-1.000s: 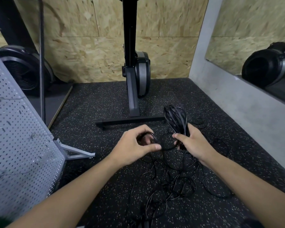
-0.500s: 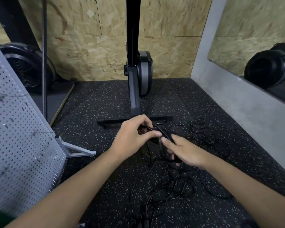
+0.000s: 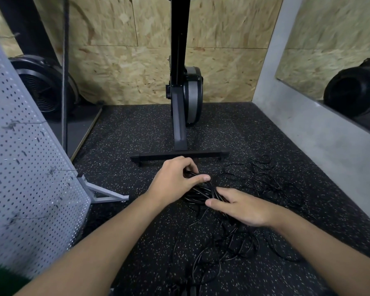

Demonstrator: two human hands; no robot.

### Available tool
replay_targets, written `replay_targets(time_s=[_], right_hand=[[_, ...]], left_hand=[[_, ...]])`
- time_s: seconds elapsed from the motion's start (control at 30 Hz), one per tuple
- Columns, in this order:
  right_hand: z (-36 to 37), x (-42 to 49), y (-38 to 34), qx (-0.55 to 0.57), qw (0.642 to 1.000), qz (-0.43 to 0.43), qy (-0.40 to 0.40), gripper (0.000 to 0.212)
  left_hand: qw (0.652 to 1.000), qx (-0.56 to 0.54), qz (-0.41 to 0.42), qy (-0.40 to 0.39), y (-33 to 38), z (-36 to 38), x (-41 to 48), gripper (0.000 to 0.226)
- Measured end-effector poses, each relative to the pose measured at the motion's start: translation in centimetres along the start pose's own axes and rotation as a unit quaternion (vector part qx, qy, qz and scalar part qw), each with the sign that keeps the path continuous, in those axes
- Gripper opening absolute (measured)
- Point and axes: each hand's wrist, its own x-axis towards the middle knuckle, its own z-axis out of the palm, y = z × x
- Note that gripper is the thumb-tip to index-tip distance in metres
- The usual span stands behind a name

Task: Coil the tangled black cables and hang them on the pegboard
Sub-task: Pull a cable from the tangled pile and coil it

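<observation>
A bundle of coiled black cable [image 3: 199, 192] sits between my two hands, low over the speckled floor. My left hand [image 3: 175, 178] grips its upper end, thumb and fingers curled round the strands. My right hand [image 3: 241, 207] holds the lower end, fingers wrapped over the loops. Loose tangled black cables [image 3: 259, 178] spread on the floor to the right and trail toward me [image 3: 226, 248]. The grey pegboard [image 3: 24, 167] stands tilted at the left on a metal foot, with thin wire hooks sticking out.
A black exercise machine [image 3: 181, 103] stands ahead, its cross foot [image 3: 179, 155] just beyond my left hand. A grey wall with a mirror [image 3: 329, 133] runs along the right. Chipboard panels close the back. A fan-like wheel [image 3: 43, 86] sits behind the pegboard.
My right hand brought the raised coil down and leftward to my left hand. Both hands now hold the bundle close together, nearer the floor.
</observation>
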Motion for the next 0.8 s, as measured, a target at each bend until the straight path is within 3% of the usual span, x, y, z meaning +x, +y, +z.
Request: replay_targets(time_s=[0.13, 0.23, 0.33, 0.4, 0.53, 0.73, 0.8], right_hand=[[-0.4, 0.0, 0.9, 0.047, 0.998, -0.030, -0.007, 0.028], [-0.9, 0.3, 2.4, 0.055, 0.998, -0.038, 0.019, 0.030], [-1.8, 0.3, 2.8, 0.073, 0.992, -0.067, 0.082, 0.034], [-2.3, 0.4, 3.2, 0.100, 0.982, -0.072, 0.142, 0.035], [-2.1, 0.7, 3.3, 0.165, 0.960, -0.067, 0.215, 0.033], [-0.4, 1.5, 1.5, 0.252, 0.940, -0.060, 0.222, 0.020], [0.2, 1.8, 1.0, 0.269, 0.938, -0.058, 0.211, 0.019]], left_hand=[[0.995, -0.012, -0.041, -0.092, -0.4, -0.8, -0.1, 0.038], [0.984, -0.034, -0.082, -0.156, -0.9, -1.3, -0.6, 0.046], [0.958, -0.157, -0.154, -0.185, -1.6, -1.9, -0.9, 0.062], [0.949, -0.207, -0.172, -0.164, -1.6, -2.3, -0.8, 0.056], [0.951, -0.255, -0.137, -0.108, -0.1, -0.7, -1.1, 0.017], [0.865, -0.447, -0.221, -0.048, 2.6, 1.1, -0.6, 0.012], [0.872, -0.442, -0.203, -0.055, 2.9, 1.5, -0.6, 0.009]])
